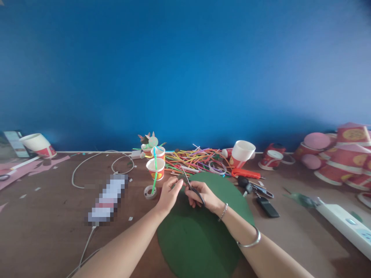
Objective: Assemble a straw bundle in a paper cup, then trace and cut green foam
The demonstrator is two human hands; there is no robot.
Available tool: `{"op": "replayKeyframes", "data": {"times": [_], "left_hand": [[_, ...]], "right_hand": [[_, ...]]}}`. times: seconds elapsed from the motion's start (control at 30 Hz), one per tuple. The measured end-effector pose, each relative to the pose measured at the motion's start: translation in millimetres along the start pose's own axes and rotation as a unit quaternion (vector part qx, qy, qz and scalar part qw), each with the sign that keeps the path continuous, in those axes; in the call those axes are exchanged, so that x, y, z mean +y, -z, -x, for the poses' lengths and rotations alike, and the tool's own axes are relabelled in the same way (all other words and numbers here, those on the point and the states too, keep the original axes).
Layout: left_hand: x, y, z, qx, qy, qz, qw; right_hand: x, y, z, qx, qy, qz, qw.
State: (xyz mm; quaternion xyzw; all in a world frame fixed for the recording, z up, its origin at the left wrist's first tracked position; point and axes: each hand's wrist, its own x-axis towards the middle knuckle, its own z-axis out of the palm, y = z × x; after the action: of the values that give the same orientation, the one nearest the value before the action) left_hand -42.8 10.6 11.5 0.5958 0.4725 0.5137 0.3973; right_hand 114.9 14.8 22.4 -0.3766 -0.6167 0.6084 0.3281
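Note:
My right hand [201, 195] is closed around the handles of a pair of scissors [198, 195] with dark grips, and the blades point up and to the left. Opposite it, my left hand [170, 193] is pinched closed beside the blades. A small dark piece seems to be at its fingertips, too hidden to name. Both hands are above a large round green sheet [203, 239] on the table. Just left of my left hand are a roll of clear tape [150, 192] and a red and white paper cup [155, 170] with a green straw-like strip in front of it.
Colourful thin sticks [191, 158] lie in a heap behind the hands. An orange-handled tool [246, 173], keys and a black fob [267, 206] are to the right, with a white power strip [348, 224] beyond. A phone [108, 199] on a cable lies left. Stacked cups [344, 162] stand far right.

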Motion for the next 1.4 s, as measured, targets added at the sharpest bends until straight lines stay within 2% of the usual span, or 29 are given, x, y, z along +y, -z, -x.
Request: {"op": "replayKeyframes", "data": {"times": [0.87, 1.4], "left_hand": [[0.3, -0.4, 0.2, -0.007, 0.001, 0.004, 1.0], [1.8, -0.1, 0.9, -0.013, -0.007, 0.012, 1.0]], "right_hand": [[7.5, 2.7, -1.5, -0.012, 0.01, -0.004, 1.0], [2.7, 1.5, -0.3, -0.012, 0.005, -0.007, 1.0]]}}
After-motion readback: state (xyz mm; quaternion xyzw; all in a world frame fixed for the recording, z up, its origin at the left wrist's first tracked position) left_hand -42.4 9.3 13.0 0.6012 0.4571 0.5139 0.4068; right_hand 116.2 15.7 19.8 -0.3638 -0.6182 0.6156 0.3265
